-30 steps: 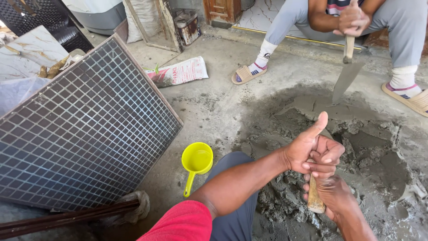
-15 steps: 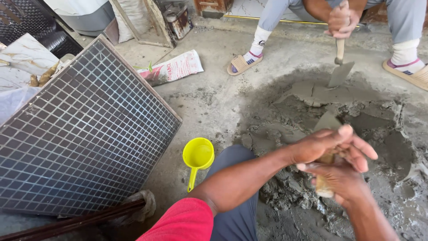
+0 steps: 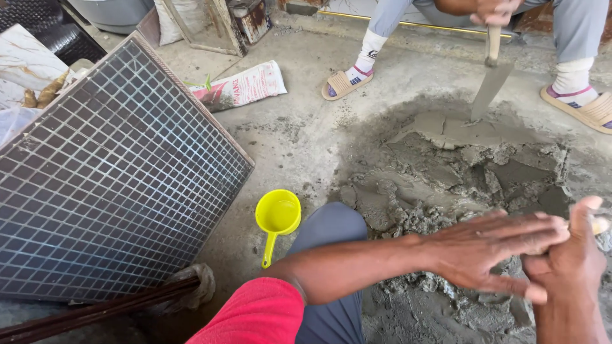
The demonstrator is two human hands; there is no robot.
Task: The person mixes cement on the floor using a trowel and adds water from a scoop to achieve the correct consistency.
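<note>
The left hand (image 3: 494, 255) is seen stretched flat, fingers together and extended, laid across the right hand (image 3: 570, 258) above the heap of wet grey mortar (image 3: 446, 191) spread on the concrete floor (image 3: 299, 134). The right hand is held upright with the thumb raised; a pale wooden handle end (image 3: 599, 225) shows just behind it, but whether the grip is clamped on it cannot be told. The grip of the left hand is open and holds nothing. A small yellow plastic scoop with a handle (image 3: 277, 216) lies on the floor just beside the knee, near the edge of the mortar; its bowl appears empty. At the far side of the heap a steel trowel with a wooden handle (image 3: 489, 83) is held by another person's hand, its blade tip touching the mortar. A large tile with a grid pattern (image 3: 108, 185) is leaned to the left, and a printed paper sack (image 3: 245, 85) lies flat beyond it.
</note>
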